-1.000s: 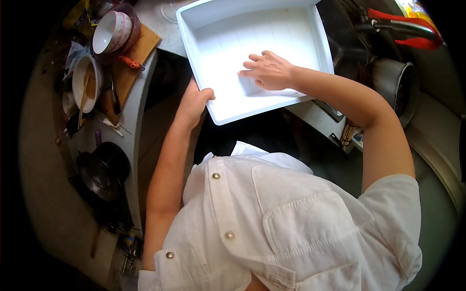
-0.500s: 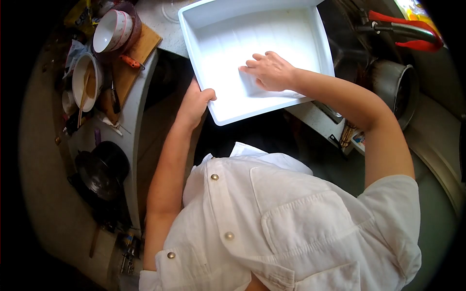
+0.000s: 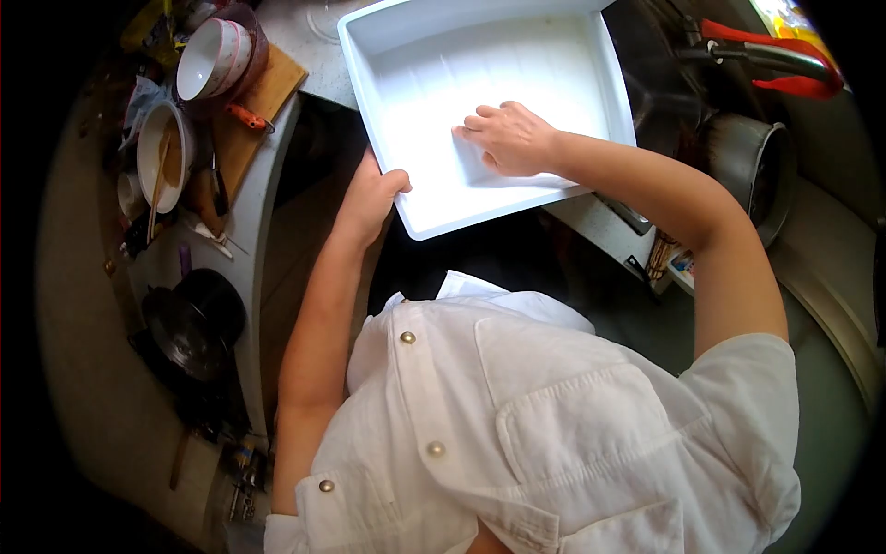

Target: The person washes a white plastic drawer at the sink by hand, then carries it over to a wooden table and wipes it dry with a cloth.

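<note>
A white plastic tub (image 3: 498, 83), rectangular with raised walls, is tilted so that its inside faces me. My left hand (image 3: 371, 196) is closed on its near left corner, the thumb over the rim and the fingers hidden behind the wall. Inside the tub, my right hand (image 3: 512, 138) is low over the bottom near the near wall, fingers curled and pointing left. Whatever lies under those fingers, if anything, blends with the bright white bottom and cannot be made out.
On the left counter, a cutting board (image 3: 263, 102) lies beside stacked bowls (image 3: 208, 60) and a white bowl with chopsticks (image 3: 152, 152). Below sits a black pot (image 3: 208, 314). At right are a red-handled pan (image 3: 784, 60) and a metal pot (image 3: 757, 175).
My right hand has shifted very slightly left and down inside the tub. The left hand and the tub stay nearly where they were.
</note>
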The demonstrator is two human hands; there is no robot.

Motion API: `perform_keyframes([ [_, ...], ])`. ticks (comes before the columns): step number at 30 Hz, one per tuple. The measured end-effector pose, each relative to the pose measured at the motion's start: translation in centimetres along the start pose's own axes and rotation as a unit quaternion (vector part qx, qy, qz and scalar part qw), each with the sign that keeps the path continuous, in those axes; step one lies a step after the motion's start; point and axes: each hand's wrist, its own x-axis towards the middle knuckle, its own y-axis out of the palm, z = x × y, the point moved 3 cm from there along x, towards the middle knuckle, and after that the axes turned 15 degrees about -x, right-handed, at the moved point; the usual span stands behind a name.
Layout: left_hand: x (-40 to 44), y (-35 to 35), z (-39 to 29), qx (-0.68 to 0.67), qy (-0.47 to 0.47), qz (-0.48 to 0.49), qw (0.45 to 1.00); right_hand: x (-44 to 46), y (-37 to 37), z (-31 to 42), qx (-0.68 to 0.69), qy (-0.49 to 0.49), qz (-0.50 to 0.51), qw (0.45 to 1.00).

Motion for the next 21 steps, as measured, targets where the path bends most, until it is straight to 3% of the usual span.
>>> perform_keyframes([
  [8, -0.2, -0.2, 0.2, -0.007, 0.002, 0.003, 1.000, 2.0, -0.2, 0.2, 0.008, 0.036, -0.049, 0.998],
  [11, 0.0, 0.0, 0.3, -0.029, -0.004, 0.006, 1.000, 0.0, -1.0, -1.4, 0.026, 0.077, 0.076, 0.994],
  [13, 0.2, -0.2, 0.4, -0.039, -0.027, 0.018, 0.999, -2.1, 1.5, -4.4, 0.023, 0.106, -0.015, 0.994],
  [15, 0.8, -0.7, 0.6, -0.038, -0.066, 0.041, 0.996, -6.0, 0.6, -7.9, 0.087, 0.252, -0.136, 0.954],
  [17, 1.0, -0.8, 0.7, -0.047, -0.102, 0.044, 0.993, -10.3, 0.9, -11.1, 0.030, 0.429, -0.198, 0.881],
  [18, 0.9, -0.8, 0.8, -0.051, -0.121, 0.045, 0.990, -11.7, 2.8, -12.8, 0.035, 0.492, -0.172, 0.853],
  [20, 1.0, -1.2, 1.4, -0.062, -0.150, 0.043, 0.986, -12.9, 10.9, -16.7, 0.170, 0.574, -0.046, 0.800],
  [21, 0.9, -1.3, 1.4, -0.072, -0.148, 0.056, 0.985, -13.0, 10.6, -16.9, 0.295, 0.560, -0.011, 0.774],
])
